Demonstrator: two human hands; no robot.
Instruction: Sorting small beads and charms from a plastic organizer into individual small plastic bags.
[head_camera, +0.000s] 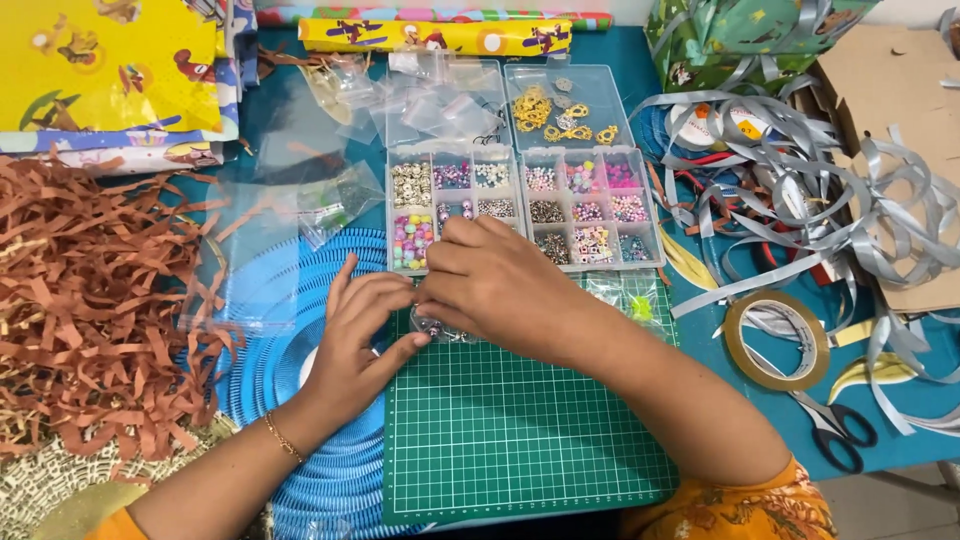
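Blue tabletop (700, 340) runs under everything I see, crowded edge to edge. On the green cutting mat (520, 430), my right hand (495, 285) is curled with its fingertips pinched together over a few small beads (432, 327) at the mat's top edge; whether it grips one I cannot tell. My left hand (365, 335) sits just beside it, fingers bent, thumb touching the same spot. Just above the knuckles lies the clear bead box (525, 210), its compartments filled with pastel, silver and letter beads; the right hand overlaps its near edge. Behind it an open clear lid (570, 105) holds gold charms, with empty plastic bags (440, 100) alongside. Left, a blue round mat (290, 300) lies partly under the cutting mat, then shredded brown paper (90, 300). Right, a tape roll (776, 340), scissors (835, 430) and tangled silver ribbon (860, 220).
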